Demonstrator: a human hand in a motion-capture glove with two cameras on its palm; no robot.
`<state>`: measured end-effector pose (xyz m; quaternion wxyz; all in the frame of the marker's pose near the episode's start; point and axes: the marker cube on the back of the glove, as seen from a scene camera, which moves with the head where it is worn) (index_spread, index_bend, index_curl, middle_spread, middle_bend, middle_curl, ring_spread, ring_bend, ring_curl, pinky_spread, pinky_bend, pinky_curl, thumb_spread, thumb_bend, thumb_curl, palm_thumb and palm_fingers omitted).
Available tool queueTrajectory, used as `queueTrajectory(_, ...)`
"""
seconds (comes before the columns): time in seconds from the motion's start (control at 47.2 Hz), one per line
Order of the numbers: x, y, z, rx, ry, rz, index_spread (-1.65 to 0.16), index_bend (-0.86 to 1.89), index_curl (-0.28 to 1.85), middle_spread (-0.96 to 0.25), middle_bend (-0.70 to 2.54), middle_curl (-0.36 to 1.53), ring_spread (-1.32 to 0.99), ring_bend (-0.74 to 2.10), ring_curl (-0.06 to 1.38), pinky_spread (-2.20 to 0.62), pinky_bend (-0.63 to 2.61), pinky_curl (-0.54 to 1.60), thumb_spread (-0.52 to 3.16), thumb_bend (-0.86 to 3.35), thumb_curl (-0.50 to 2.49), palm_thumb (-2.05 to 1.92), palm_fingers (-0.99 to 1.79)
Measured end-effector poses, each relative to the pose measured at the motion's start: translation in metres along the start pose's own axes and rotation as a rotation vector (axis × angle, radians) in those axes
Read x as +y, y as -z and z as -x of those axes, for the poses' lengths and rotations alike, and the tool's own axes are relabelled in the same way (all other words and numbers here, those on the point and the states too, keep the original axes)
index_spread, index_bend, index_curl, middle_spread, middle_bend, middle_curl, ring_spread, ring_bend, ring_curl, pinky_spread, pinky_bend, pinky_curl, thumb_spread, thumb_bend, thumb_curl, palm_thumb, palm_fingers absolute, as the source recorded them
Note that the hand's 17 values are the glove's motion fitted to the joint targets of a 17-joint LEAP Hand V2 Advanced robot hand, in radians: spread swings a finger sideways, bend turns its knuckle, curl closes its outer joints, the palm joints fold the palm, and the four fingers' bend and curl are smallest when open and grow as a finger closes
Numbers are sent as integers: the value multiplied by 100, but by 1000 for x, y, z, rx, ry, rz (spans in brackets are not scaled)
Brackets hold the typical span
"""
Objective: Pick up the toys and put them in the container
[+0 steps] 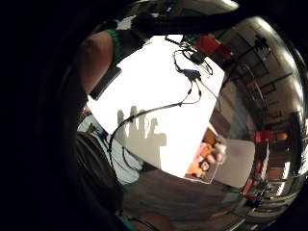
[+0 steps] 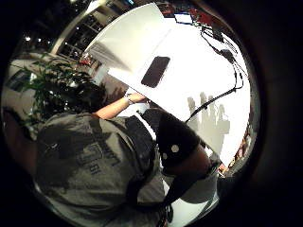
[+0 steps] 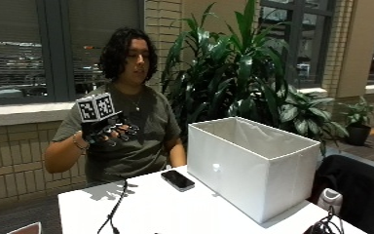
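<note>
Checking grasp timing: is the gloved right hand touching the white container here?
Apart. The outside view shows the right hand raised at chest height, well clear of the white container standing on the table.

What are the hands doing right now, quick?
Right hand: raised above the table, fingers spread, holding nothing.
Left hand: at the table's edge near the phone; cannot tell if it is open or closed.
</note>
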<state>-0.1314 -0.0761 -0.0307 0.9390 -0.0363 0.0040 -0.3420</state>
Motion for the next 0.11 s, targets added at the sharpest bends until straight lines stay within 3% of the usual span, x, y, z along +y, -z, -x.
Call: queueTrajectory(0.106, -2, -2, -2, -13, -1, -3, -35, 14, 36, -9, 17, 39, -18, 39, 32, 2, 87, 35, 123, -5, 23, -6, -8)
